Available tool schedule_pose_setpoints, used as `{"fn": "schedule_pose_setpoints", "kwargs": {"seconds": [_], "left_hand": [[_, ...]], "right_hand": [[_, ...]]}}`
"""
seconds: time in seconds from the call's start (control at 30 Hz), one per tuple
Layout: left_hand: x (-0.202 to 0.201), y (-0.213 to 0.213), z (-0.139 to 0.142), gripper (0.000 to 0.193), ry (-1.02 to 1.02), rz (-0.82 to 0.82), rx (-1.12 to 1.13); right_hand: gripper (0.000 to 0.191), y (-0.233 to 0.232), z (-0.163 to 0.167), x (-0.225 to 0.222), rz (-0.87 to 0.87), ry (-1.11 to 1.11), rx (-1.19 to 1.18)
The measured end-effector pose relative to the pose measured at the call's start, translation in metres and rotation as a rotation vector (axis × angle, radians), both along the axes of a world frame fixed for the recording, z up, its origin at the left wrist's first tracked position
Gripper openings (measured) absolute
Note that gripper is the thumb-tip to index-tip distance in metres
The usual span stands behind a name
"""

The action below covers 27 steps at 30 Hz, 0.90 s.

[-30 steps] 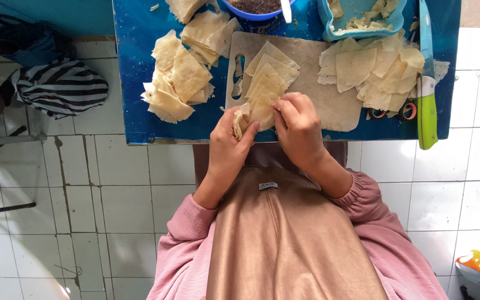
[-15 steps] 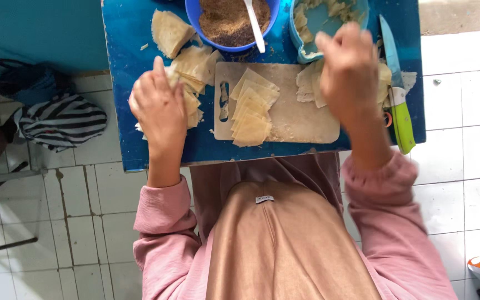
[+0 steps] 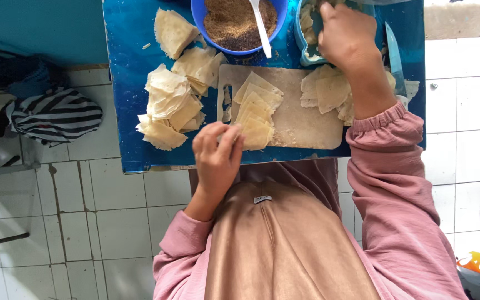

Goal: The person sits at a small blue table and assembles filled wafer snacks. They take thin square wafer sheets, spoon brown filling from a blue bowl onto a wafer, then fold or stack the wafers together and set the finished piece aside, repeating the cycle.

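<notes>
Packages/signs/screens: none in view. Only label-like item: small white rectangular tag (image 3: 261, 199), sewn on tan garment at person's lap, just below blue table edge, near left wrist. Slightly tilted, dark markings on it too small to tell. Open containers on table carry no labels visible from this angle. No printed packaging among items on floor at left or lower right.

1. Stack of cut wrappers (image 3: 255, 114): pale, thin, triangular pieces fanned on the cutting board's left half, near end touching fingertips.
2. Light-blue container (image 3: 306, 33): far right, holding pale scraps.
</notes>
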<state>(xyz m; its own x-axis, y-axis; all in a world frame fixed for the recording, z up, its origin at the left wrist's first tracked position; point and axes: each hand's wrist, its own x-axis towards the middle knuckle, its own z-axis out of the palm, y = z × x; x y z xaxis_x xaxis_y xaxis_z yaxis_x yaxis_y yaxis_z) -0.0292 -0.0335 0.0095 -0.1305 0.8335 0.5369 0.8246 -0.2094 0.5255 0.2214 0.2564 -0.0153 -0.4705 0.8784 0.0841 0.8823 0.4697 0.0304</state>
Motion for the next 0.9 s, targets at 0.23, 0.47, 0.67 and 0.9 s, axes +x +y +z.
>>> {"fn": "schedule_pose_setpoints", "kwargs": {"seconds": [0.23, 0.47, 0.67, 0.9], "left_hand": [[0.005, 0.008, -0.011, 0.021, -0.028, -0.023, -0.024], [0.001, 0.007, -0.01, 0.018, -0.124, -0.055, -0.023], [-0.001, 0.004, -0.007, 0.023, -0.128, -0.134, -0.017], [-0.002, 0.004, -0.007, 0.026, -0.104, -0.142, -0.034]], "right_hand": [[0.02, -0.005, 0.011, 0.001, 0.11, 0.123, 0.161], [0.029, -0.083, 0.058, 0.0, 0.095, 0.493, 0.043], [0.046, -0.187, 0.049, -0.053, 0.346, 0.87, -0.349], [0.045, -0.204, 0.057, -0.055, 0.467, 0.191, 0.134]]}}
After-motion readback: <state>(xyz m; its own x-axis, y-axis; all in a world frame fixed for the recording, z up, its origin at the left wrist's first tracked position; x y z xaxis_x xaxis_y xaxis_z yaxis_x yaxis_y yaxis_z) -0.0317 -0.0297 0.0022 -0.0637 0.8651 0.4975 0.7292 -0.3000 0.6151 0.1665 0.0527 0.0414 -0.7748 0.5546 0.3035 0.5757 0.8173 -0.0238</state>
